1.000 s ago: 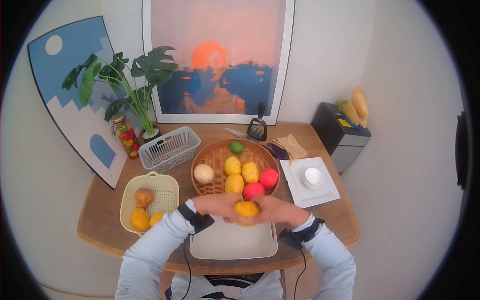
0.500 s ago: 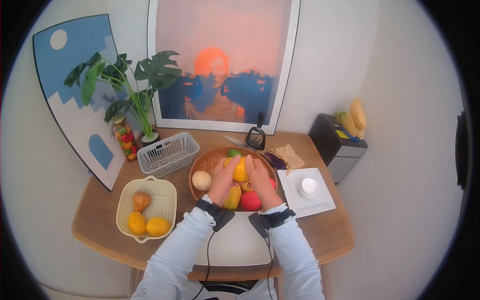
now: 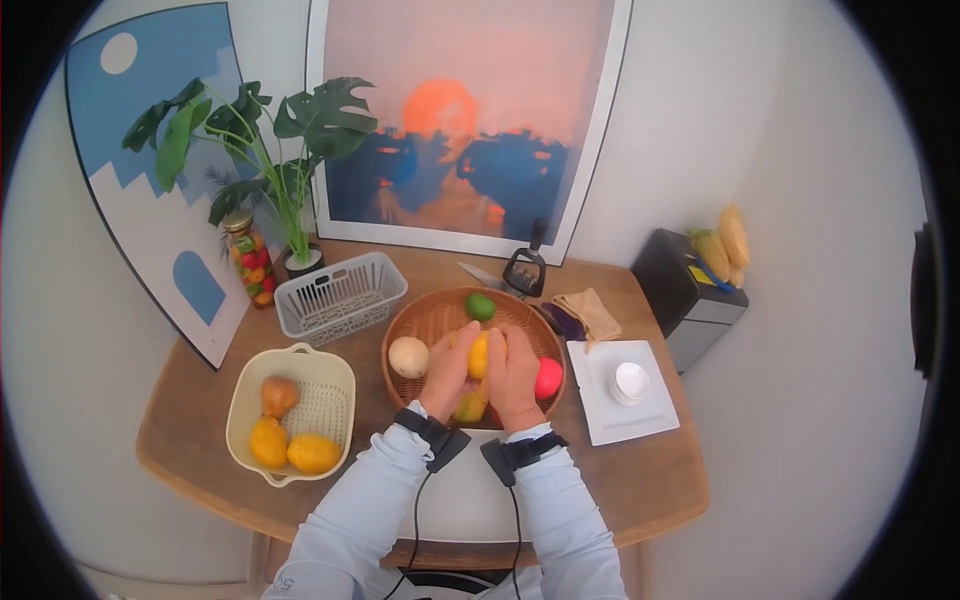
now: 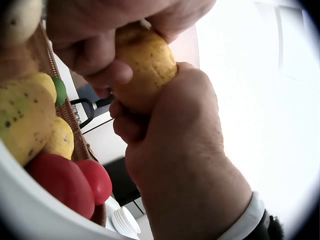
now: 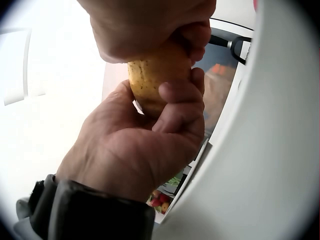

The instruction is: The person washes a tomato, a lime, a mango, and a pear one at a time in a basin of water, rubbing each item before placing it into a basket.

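Both hands hold one yellow fruit [image 3: 479, 355] with brown specks between them, raised above the round wicker basket [image 3: 440, 313]. My left hand [image 3: 448, 375] grips it from the left, and my right hand [image 3: 513, 378] from the right. In the left wrist view, curled fingers cover both ends of the fruit [image 4: 152, 67]. Below the hands in the basket lies a spotted yellow fruit [image 3: 470, 405], partly hidden. A pale round fruit [image 3: 408, 357], a green fruit [image 3: 480, 306] and a red fruit [image 3: 548, 378] surround them. The left wrist view also shows a second red one [image 4: 62, 182].
In front of the basket lies a white tray [image 3: 465, 500]. A cream basket [image 3: 325, 395] with several fruits stands left, behind it a grey basket [image 3: 340, 290]. To the right is a white plate [image 3: 640, 420] with small bowls [image 3: 630, 382]. A knife [image 3: 480, 275] lies at the back.
Both hands have moved forward from over the tray to above the wicker basket, still holding the yellow fruit. In the last half second they have shifted only slightly.
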The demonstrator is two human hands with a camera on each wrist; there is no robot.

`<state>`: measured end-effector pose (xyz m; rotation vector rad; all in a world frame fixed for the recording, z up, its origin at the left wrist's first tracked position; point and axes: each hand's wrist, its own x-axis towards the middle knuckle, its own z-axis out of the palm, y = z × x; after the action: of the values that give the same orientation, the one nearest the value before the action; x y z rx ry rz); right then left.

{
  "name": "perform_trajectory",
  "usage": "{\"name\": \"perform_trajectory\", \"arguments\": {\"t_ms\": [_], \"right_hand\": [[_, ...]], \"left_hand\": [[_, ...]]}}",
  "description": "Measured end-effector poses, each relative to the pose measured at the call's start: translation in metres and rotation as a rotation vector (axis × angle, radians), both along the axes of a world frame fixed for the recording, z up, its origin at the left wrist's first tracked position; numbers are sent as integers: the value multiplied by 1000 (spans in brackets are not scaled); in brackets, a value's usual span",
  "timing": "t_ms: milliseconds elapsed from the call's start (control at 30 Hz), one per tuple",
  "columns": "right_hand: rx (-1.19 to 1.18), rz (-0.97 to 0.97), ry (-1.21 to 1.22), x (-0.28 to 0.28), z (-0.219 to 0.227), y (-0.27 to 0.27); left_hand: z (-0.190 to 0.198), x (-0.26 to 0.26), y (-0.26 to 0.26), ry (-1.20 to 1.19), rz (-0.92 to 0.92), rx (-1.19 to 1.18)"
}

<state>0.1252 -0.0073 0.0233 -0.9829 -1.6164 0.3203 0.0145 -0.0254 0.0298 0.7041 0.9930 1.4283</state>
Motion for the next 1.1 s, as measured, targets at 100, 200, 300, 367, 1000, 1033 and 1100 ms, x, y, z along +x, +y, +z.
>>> {"name": "perform_trajectory", "arguments": {"t_ms": [100, 200, 300, 367, 1000, 1033, 1100], "right_hand": [[-297, 64, 138, 9, -17, 15], [-331, 26, 155, 14, -23, 16], [17, -39, 56, 4, -5, 0], [201, -64, -7, -2, 6, -8], [-212, 121, 68, 5, -9, 1], [-301, 156, 97, 7, -10, 3], [-113, 110, 12, 3, -9, -1]], "left_hand": [[-6, 3, -1, 124, 43, 80], [-12, 13, 1, 129, 111, 139], [-10, 8, 0, 177, 99, 101], [-8, 2, -1, 165, 60, 75], [-23, 5, 9, 286, 261, 260], [-23, 5, 9, 333, 295, 290], [-12, 3, 4, 95, 221, 154]]}}
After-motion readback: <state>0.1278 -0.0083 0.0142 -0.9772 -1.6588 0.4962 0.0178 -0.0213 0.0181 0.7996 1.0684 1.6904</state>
